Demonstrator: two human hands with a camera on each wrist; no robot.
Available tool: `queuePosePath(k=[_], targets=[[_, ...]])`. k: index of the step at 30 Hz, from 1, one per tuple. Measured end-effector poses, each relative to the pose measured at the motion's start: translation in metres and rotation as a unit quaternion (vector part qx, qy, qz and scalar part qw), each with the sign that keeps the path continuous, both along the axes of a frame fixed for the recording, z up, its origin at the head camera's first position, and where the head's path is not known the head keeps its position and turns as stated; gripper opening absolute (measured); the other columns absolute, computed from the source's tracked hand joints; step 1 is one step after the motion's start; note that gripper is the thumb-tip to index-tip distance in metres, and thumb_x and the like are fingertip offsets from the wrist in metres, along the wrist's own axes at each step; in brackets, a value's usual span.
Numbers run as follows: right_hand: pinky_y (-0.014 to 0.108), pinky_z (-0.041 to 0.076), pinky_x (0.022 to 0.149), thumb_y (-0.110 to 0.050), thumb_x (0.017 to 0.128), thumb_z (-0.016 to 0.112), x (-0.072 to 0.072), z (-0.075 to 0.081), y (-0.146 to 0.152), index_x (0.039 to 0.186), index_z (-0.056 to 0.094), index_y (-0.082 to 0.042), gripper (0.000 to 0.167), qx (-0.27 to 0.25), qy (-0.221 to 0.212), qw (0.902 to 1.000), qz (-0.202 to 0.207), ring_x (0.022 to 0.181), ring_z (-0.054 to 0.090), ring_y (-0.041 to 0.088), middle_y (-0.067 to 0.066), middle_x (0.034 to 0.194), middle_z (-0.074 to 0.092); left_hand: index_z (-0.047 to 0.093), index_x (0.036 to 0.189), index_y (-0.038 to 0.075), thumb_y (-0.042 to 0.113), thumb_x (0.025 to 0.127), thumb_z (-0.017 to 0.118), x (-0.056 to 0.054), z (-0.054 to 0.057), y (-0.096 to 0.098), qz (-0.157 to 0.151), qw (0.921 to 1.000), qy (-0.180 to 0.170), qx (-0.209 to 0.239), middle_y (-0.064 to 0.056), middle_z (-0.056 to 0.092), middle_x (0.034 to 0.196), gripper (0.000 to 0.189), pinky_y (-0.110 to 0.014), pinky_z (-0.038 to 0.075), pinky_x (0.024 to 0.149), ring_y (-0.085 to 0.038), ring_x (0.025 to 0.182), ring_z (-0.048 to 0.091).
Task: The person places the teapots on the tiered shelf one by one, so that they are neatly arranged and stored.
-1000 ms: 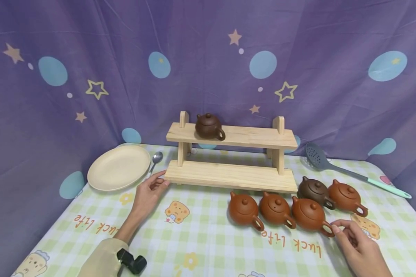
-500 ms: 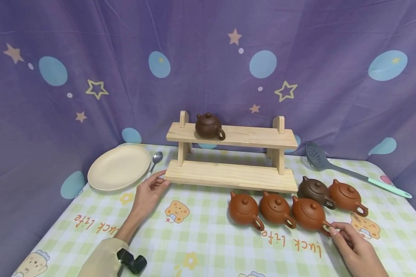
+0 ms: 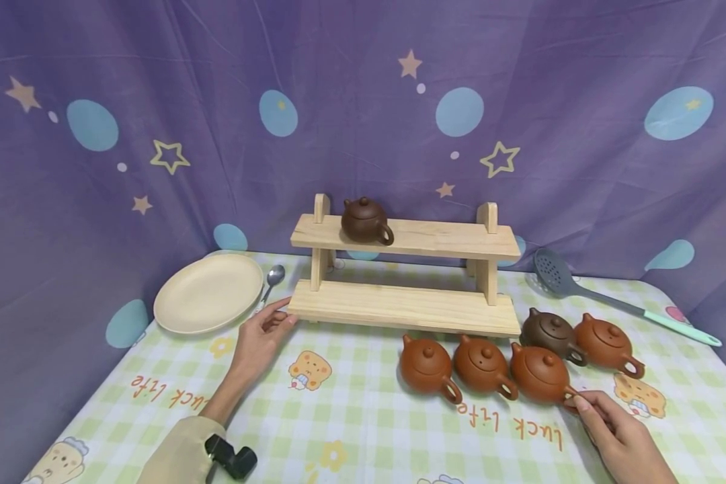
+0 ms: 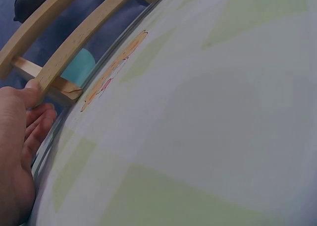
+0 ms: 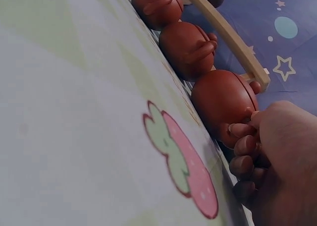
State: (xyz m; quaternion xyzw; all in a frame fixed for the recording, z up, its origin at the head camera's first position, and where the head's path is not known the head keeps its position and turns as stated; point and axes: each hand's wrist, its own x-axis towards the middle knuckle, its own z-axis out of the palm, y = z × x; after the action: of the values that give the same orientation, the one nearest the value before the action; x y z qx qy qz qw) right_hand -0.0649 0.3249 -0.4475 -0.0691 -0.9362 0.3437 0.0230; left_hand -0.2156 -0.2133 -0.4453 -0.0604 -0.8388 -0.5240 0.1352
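My right hand [image 3: 620, 433] pinches the handle of a reddish-brown clay teapot [image 3: 540, 375], the rightmost of three in the front row. In the right wrist view, thumb and forefinger meet at that handle beside the round teapot body [image 5: 223, 99]. My left hand [image 3: 261, 339] grips the left end of the lower board of a two-tier wooden display rack [image 3: 399, 306]. From the left wrist, the thumb lies against the board's end [image 4: 47, 80] with the other fingers beneath. One dark brown teapot [image 3: 363, 222] sits on the upper board, left of centre.
Beside the held teapot stand two more reddish teapots [image 3: 426, 366]. Behind it are a dark teapot [image 3: 547, 333] and another reddish one [image 3: 601, 343]. A slotted ladle [image 3: 581, 290] lies at right. A cream plate [image 3: 208, 294] and a spoon [image 3: 272, 277] lie left of the rack.
My right hand has shifted slightly, its fingertips coming over the teapot's handle and pinching it. The left hand and the teapots stay where they were.
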Motion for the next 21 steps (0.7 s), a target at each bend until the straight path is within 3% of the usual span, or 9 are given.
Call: queuePosePath(k=[6, 16, 21], targets=[[0.016, 0.044, 0.063, -0.021, 0.112, 0.048, 0.0021, -0.0037, -0.001, 0.11, 0.069, -0.004, 0.027, 0.008, 0.038, 0.9992, 0.007, 0.082, 0.054, -0.005, 0.007, 0.104, 0.072, 0.064, 0.139, 0.006, 0.026, 0.1, 0.073, -0.0006, -0.0001, -0.0003, 0.0, 1.0, 0.005, -0.002, -0.011, 0.073, 0.102, 0.045, -0.016, 0.053, 0.086, -0.014, 0.092, 0.068], [0.021, 0.043, 0.062, -0.017, 0.112, 0.047, 0.0008, -0.0018, -0.0041, 0.105, 0.067, -0.006, 0.024, 0.027, 0.046, 0.9985, 0.01, 0.077, 0.05, 0.0, 0.004, 0.098, 0.069, 0.061, 0.141, 0.0, 0.016, 0.102, 0.07, -0.0016, 0.002, 0.0014, 0.007, 0.9998, -0.011, -0.014, -0.017, 0.072, 0.106, 0.043, -0.014, 0.051, 0.086, -0.01, 0.093, 0.066], [0.019, 0.041, 0.061, -0.012, 0.111, 0.05, 0.0029, -0.0046, -0.005, 0.102, 0.067, -0.006, 0.02, 0.042, 0.083, 0.9956, 0.013, 0.075, 0.049, -0.001, 0.0, 0.093, 0.067, 0.061, 0.141, 0.001, 0.016, 0.102, 0.07, -0.0018, 0.0016, 0.0014, 0.009, 0.9998, -0.012, -0.015, -0.016, 0.072, 0.106, 0.043, -0.014, 0.05, 0.086, -0.01, 0.092, 0.066]])
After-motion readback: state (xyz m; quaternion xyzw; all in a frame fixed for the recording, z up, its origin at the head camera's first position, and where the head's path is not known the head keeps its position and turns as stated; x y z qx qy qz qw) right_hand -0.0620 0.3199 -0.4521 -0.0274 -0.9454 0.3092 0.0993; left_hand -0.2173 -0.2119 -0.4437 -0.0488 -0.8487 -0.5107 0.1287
